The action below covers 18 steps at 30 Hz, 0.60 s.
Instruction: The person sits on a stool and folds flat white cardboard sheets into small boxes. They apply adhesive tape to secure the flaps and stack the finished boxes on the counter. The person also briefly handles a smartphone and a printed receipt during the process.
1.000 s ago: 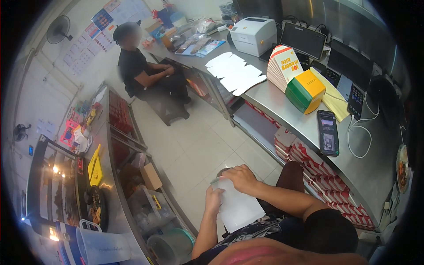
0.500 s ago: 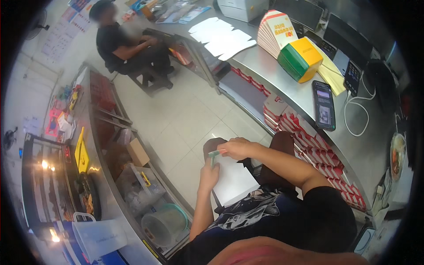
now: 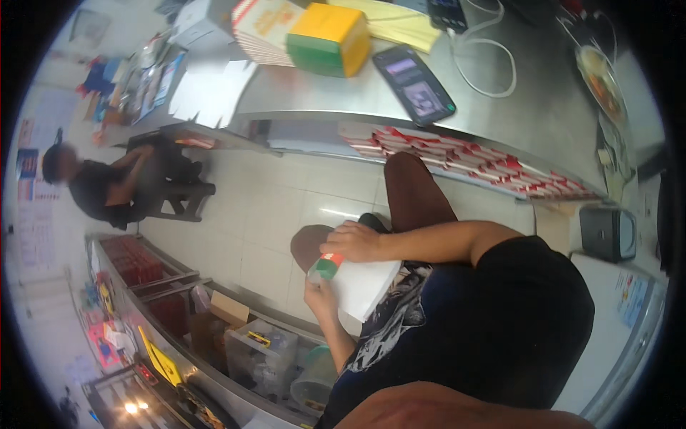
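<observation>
A small green-and-orange piece, seemingly folded card (image 3: 329, 265), is between my two hands above my lap. My left hand (image 3: 321, 293) grips its lower green end with bent fingers. Over its upper orange end lies my right hand (image 3: 353, 242), fingers curled down onto it. The fingertips are partly hidden and slightly blurred. Beneath my hands a white slab-like stack (image 3: 366, 284) rests across my thighs; whether it is sheets or a box I cannot tell.
On the steel counter (image 3: 500, 107) lie a phone (image 3: 414, 84), a yellow-and-green box (image 3: 330, 39), fanned cartons (image 3: 266, 30) and white card sheets (image 3: 211, 91). Red-and-white cartons (image 3: 457, 159) fill the shelf below. Another person (image 3: 107, 182) sits at the left. Shelves hold a clear bin (image 3: 261, 354).
My view has swung to the right. My right hand has shifted from pinching the piece's end to covering it, and more of the piece's green and orange faces shows.
</observation>
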### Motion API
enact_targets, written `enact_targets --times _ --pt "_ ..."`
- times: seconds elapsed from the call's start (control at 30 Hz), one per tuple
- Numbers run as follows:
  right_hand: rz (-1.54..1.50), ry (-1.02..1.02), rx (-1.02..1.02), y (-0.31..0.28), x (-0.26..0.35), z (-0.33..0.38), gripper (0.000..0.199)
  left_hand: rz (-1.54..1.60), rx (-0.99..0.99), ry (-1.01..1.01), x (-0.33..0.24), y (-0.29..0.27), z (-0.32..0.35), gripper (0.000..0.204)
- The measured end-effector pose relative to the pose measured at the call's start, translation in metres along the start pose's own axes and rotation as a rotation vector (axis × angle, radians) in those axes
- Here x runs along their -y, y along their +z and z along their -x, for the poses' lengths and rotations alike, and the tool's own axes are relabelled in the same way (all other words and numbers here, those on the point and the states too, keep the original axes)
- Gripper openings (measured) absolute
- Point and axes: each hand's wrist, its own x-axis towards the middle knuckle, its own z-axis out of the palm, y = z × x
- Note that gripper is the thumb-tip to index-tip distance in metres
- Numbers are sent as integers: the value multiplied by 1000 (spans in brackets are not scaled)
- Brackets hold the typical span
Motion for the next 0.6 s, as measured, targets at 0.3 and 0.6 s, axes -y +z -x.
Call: enact_targets --times 0.3,0.6 --pt "-471 381 234 -57 -40 -55 21 933 235 -142 -1 -23 -25 41" --pt "-754 694 119 -110 -3 -67 46 1872 88 -333 -45 -72 -33 63"
